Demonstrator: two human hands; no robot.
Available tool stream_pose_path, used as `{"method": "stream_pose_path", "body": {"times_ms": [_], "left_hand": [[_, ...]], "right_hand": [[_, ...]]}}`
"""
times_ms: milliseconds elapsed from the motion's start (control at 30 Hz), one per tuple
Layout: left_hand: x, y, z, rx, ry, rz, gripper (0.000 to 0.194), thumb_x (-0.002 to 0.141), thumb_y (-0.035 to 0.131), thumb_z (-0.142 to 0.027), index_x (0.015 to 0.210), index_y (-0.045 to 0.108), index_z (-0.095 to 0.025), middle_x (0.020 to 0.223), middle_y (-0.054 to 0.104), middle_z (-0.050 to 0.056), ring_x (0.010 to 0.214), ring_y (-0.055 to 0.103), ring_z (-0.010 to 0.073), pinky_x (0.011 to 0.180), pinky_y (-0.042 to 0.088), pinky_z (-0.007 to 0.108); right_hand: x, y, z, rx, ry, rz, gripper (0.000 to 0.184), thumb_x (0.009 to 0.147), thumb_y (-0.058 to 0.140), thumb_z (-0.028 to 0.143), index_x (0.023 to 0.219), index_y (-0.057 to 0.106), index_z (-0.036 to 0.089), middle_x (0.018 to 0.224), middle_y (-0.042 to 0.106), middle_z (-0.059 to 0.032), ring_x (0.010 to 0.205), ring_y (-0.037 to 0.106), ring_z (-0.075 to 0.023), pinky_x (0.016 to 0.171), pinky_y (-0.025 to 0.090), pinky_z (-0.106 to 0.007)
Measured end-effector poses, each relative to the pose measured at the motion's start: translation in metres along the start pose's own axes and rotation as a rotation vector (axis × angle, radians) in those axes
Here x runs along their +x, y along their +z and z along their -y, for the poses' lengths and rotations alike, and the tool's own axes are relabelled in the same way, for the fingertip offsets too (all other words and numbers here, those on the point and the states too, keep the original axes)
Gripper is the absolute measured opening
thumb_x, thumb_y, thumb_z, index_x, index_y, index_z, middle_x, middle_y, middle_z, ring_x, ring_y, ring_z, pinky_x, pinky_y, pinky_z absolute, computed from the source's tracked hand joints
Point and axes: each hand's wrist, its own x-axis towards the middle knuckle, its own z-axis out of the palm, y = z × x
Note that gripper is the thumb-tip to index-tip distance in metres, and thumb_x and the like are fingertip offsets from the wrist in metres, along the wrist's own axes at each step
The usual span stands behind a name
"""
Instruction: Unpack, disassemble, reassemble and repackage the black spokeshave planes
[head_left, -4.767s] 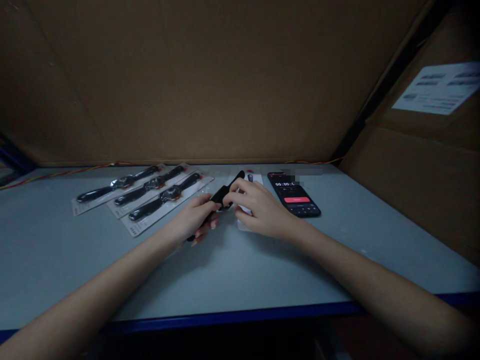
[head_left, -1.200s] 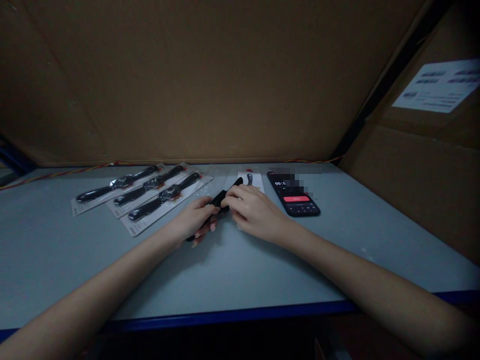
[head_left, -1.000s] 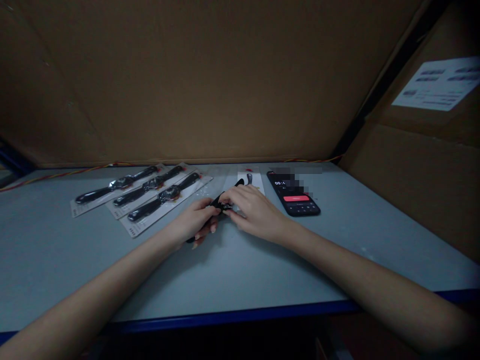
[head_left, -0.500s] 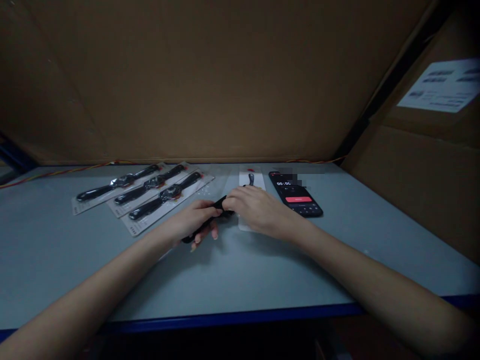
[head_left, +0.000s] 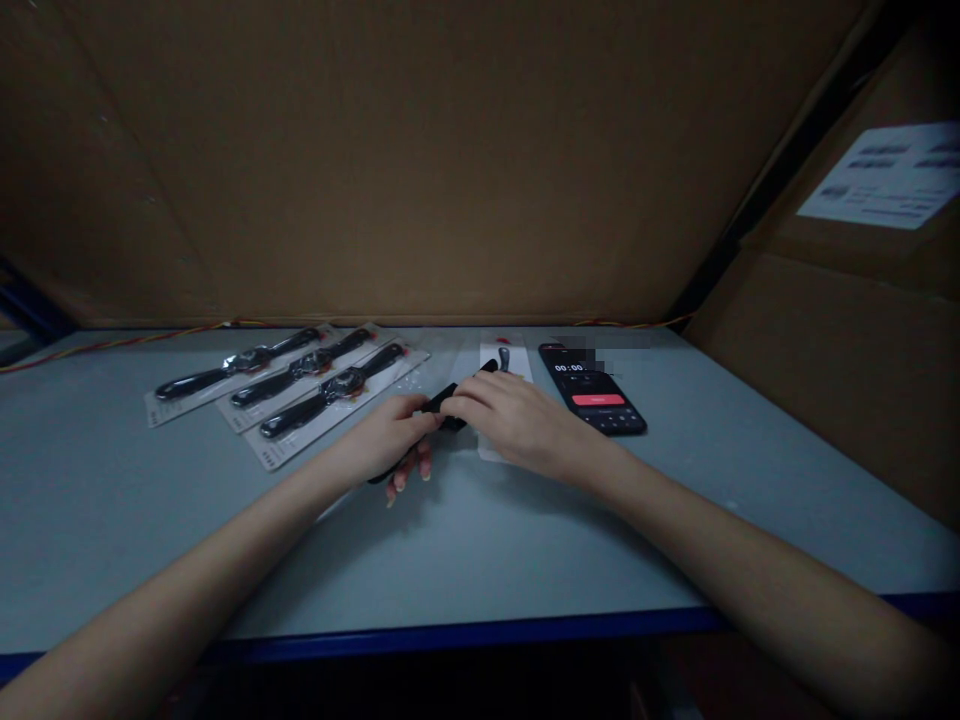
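Near edge: blue trim [head_left: 450, 637] on the grey desk [head_left: 450, 560], both forearms coming in over it.

L hand [head_left: 390, 432]: fingers closed round the lower end of the black tool [head_left: 441, 399], thumb on top, the rest curled under. Prob the anchor grip. R hand [head_left: 525, 420]: fingers bent and closed in over the mid section, approx no gap; exact contact pts hidden, can't tell how tight. Prob there for fine handling while L takes the load. Tool's held diagonally just above desk, far tip up and right, btwn both hands, prob so the mid part is reachable.

Under/behind R hand: a backing card [head_left: 493, 448], flat, partly hidden. Right of it, phone [head_left: 596, 390] face up, lit w/ timer-style digits, prob angled to be readable w/o picking up.

Left: 3 carded packs [head_left: 345, 385], each w/ a dark tool under clear plastic, fanned w/ overlap, prob to save space.

Back: red/yellow wire [head_left: 120, 346] along far edge, then cardboard wall [head_left: 420, 170]. Far R: box [head_left: 840, 340] w/ white label [head_left: 885, 175], text illegible.
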Motion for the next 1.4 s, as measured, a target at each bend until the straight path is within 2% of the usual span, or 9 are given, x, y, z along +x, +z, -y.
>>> {"method": "stream_pose_path", "body": {"times_ms": [200, 400, 667, 733, 833, 933, 1033, 1233, 1400], "left_hand": [[0.002, 0.001, 0.003, -0.001, -0.031, -0.02, 0.009, 0.086, 0.045, -0.027, 0.089, 0.044, -0.018, 0.044, 0.056, -0.006, 0.023, 0.042, 0.0079, 0.025, 0.029, 0.013], [0.002, -0.003, -0.001, -0.088, 0.123, -0.219, 0.012, 0.087, 0.046, -0.03, 0.088, 0.043, -0.019, 0.045, 0.055, -0.007, 0.023, 0.042, 0.0076, 0.025, 0.033, 0.015], [0.002, -0.006, -0.007, -0.179, 0.117, -0.219, 0.007, 0.087, 0.042, -0.024, 0.083, 0.039, -0.019, 0.045, 0.054, -0.007, 0.023, 0.038, 0.0075, 0.025, 0.035, 0.017], [0.001, -0.004, -0.007, -0.16, 0.107, -0.217, 0.007, 0.088, 0.042, -0.024, 0.083, 0.038, -0.02, 0.045, 0.054, -0.007, 0.023, 0.038, 0.0075, 0.024, 0.035, 0.018], [0.0, -0.001, -0.006, -0.106, 0.131, -0.187, 0.007, 0.089, 0.041, -0.026, 0.085, 0.038, -0.02, 0.045, 0.054, -0.008, 0.023, 0.04, 0.0084, 0.023, 0.034, 0.018], [-0.002, 0.003, -0.005, -0.032, 0.195, -0.129, 0.012, 0.089, 0.042, -0.032, 0.087, 0.038, -0.021, 0.047, 0.056, -0.007, 0.024, 0.043, 0.0091, 0.022, 0.031, 0.017], [-0.006, 0.007, -0.005, 0.032, 0.235, -0.123, 0.017, 0.089, 0.044, -0.036, 0.083, 0.037, -0.021, 0.048, 0.054, -0.008, 0.023, 0.041, 0.0069, 0.022, 0.027, 0.015], [-0.01, 0.007, -0.008, 0.088, 0.246, -0.131, 0.02, 0.089, 0.045, -0.04, 0.083, 0.039, -0.022, 0.049, 0.05, -0.01, 0.023, 0.036, 0.0046, 0.022, 0.024, 0.014], [-0.005, -0.007, -0.009, 0.075, 0.245, -0.3, 0.012, 0.09, 0.045, -0.033, 0.093, 0.043, -0.021, 0.047, 0.049, -0.011, 0.022, 0.034, 0.0054, 0.021, 0.024, 0.014]], "right_hand": [[0.0, -0.004, -0.003, 0.346, 0.147, -0.109, 0.028, 0.085, 0.043, 0.007, 0.11, 0.05, 0.017, 0.095, 0.061, -0.0072, 0.088, 0.056, -0.0171, 0.077, 0.046, -0.033], [0.002, 0.006, 0.009, 0.881, 0.376, 0.002, 0.03, 0.079, 0.057, 0.012, 0.106, 0.05, 0.02, 0.082, 0.066, -0.0013, 0.074, 0.062, -0.013, 0.068, 0.049, -0.028], [0.001, 0.028, 0.012, 0.544, 0.288, -0.093, 0.009, 0.08, 0.056, 0.012, 0.086, 0.061, 0.017, 0.084, 0.063, -0.0034, 0.083, 0.057, -0.0147, 0.075, 0.044, -0.031], [0.003, 0.027, 0.007, 0.546, 0.385, -0.17, 0.005, 0.08, 0.057, 0.016, 0.082, 0.061, 0.017, 0.082, 0.062, -0.0033, 0.081, 0.055, -0.0148, 0.073, 0.043, -0.03], [0.007, 0.022, 0.002, 0.83, 0.659, -0.242, 0.018, 0.083, 0.056, 0.032, 0.078, 0.06, 0.016, 0.073, 0.061, -0.0025, 0.068, 0.055, -0.0131, 0.061, 0.044, -0.027], [0.009, 0.016, 0.0, 1.105, 0.808, -0.201, 0.032, 0.082, 0.056, 0.046, 0.075, 0.058, 0.015, 0.064, 0.059, -0.0015, 0.054, 0.052, -0.0105, 0.049, 0.039, -0.024], [0.009, 0.014, 0.0, 1.226, 0.81, -0.129, 0.033, 0.079, 0.059, 0.048, 0.071, 0.055, 0.016, 0.059, 0.058, 0.0005, 0.044, 0.046, -0.0072, 0.041, 0.031, -0.022], [0.007, 0.01, -0.006, 1.208, 0.789, -0.073, 0.035, 0.077, 0.061, 0.046, 0.061, 0.049, 0.017, 0.049, 0.052, 0.004, 0.039, 0.041, -0.0055, 0.039, 0.027, -0.02], [0.004, 0.005, -0.018, 1.144, 0.79, 0.083, 0.031, 0.079, 0.059, 0.041, 0.061, 0.05, 0.018, 0.048, 0.052, 0.0038, 0.038, 0.043, -0.0058, 0.038, 0.028, -0.02]]}}
